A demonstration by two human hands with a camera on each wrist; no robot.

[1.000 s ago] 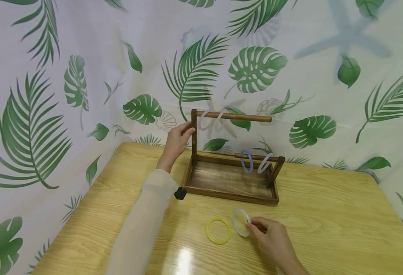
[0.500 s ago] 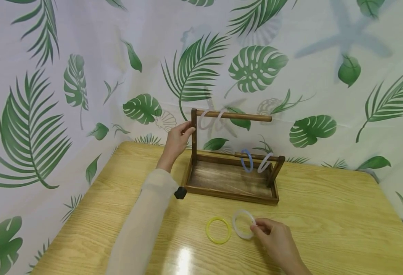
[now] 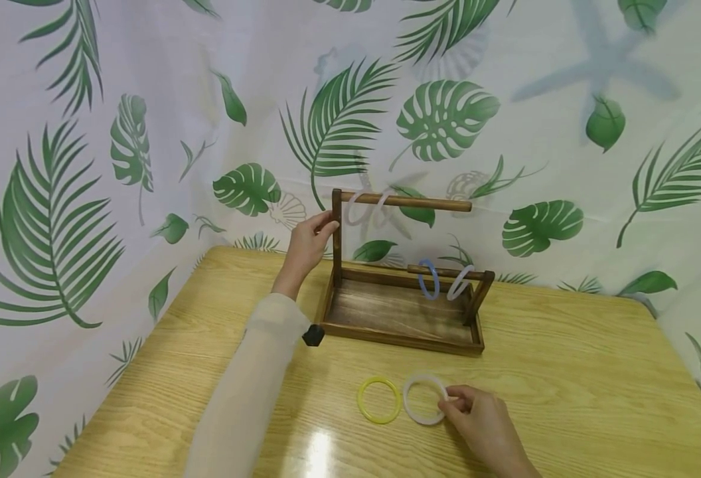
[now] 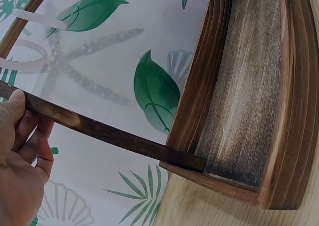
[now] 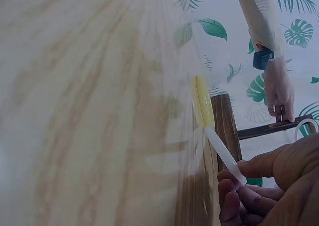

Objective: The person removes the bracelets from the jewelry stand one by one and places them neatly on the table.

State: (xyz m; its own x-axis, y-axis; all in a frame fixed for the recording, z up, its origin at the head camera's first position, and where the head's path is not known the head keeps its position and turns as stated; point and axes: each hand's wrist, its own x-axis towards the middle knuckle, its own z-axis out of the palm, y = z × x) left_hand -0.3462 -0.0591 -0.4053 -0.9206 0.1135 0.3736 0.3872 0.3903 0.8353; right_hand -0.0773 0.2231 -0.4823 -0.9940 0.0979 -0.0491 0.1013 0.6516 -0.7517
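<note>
A dark wooden bangle stand (image 3: pixel 407 343) with a tray base stands at mid-table. My left hand (image 3: pixel 310 242) pinches its tall left post (image 4: pixel 99 131) near the top. Between thumb and fingers my right hand (image 3: pixel 484 421) pinches the right edge of a white bangle (image 3: pixel 425 422), which lies almost flat, tilted slightly, in front of the stand. Just left of it a yellow bangle (image 3: pixel 378 421) lies on the table. Two pale pink bangles (image 3: pixel 353 220) hang from the upper bar (image 3: pixel 428 203). A blue bangle (image 3: pixel 435 292) and a whitish bangle (image 3: pixel 457 292) hang on the lower bar.
The light wood table (image 3: pixel 577 385) runs back to a leaf-print cloth (image 3: pixel 536 133) behind the stand. Both bars are fixed at one end only: the upper one ends free at the right, the lower one at the left.
My right hand has lowered the white bangle from a steep tilt to nearly flat beside the yellow one. The left hand and the stand have stayed in place.
</note>
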